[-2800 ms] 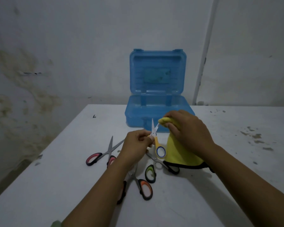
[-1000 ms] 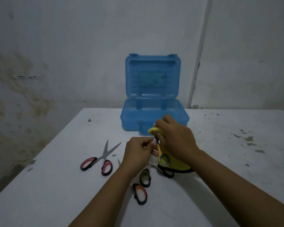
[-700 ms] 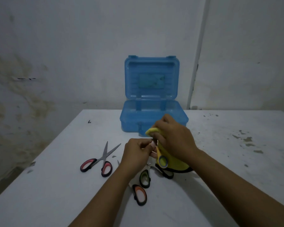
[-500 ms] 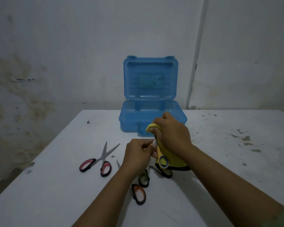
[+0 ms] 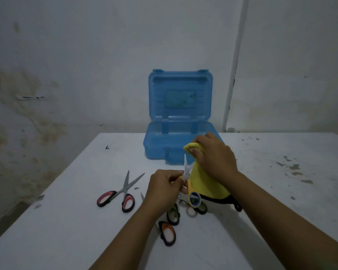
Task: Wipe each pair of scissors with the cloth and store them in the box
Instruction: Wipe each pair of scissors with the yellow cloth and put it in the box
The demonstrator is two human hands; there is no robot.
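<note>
White, paint-flecked table (image 5: 281, 182) before stained plaster wall (image 5: 27, 104). Left hand (image 5: 164, 189) pinching small yellow-handled scissors (image 5: 191, 193); right hand (image 5: 213, 156) gripping yellow cloth (image 5: 203, 184).

Camera: one, worn on the head
Facing: forward and down over the worktop (image 5: 261, 191) toward the wall (image 5: 105, 55)
Nearness: close

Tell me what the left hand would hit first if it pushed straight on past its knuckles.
Likely the yellow cloth hanging from the right hand, just beyond the left hand and its small scissors; depth is uncertain.
</note>
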